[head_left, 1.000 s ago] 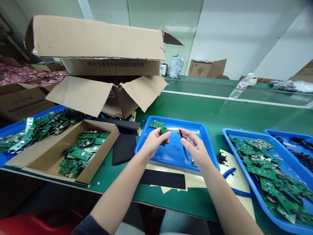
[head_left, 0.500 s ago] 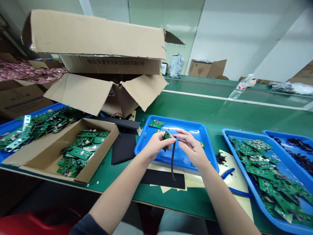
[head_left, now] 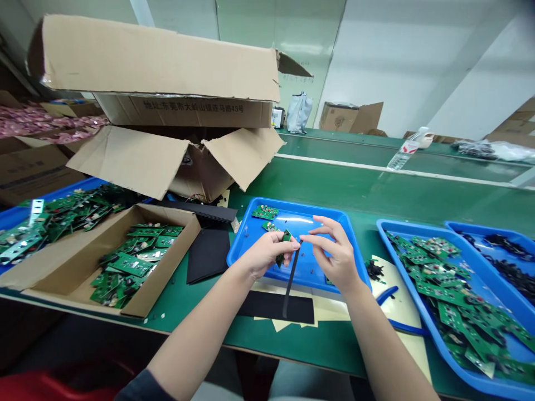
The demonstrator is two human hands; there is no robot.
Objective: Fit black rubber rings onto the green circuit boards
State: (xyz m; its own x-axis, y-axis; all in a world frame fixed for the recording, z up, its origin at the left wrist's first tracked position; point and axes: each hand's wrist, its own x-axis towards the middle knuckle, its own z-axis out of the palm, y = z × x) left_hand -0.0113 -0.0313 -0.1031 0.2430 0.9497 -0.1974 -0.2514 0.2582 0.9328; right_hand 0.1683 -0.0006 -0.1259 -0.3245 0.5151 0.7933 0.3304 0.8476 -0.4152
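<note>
Over the blue tray [head_left: 346, 223], my left hand [head_left: 270, 252] is closed on a small green circuit board [head_left: 286, 237], tilted on edge. A narrow black strip [head_left: 290, 284] hangs down from the tip of that thumb, its lower end over a black sheet [head_left: 259, 307]. My right hand [head_left: 336, 253] is open with its fingers spread; one fingertip meets the upper end of the strip beside the left thumb. Whether a small bit sits between the fingertips cannot be made out. More circuit boards [head_left: 264, 211] lie in the tray's far left corner.
At left, a cardboard box [head_left: 163, 281] holds circuit boards, with stacked cartons [head_left: 159, 61] behind. Blue-handled pliers [head_left: 401, 326] lie on yellow paper at right, beside a tray of boards [head_left: 443, 289] and one of black parts [head_left: 510, 267]. A bottle [head_left: 407, 149] stands farther back.
Both hands have come slightly lower and my right fingers have spread more. The black strip's lower end has swung left. The view has shifted a little.
</note>
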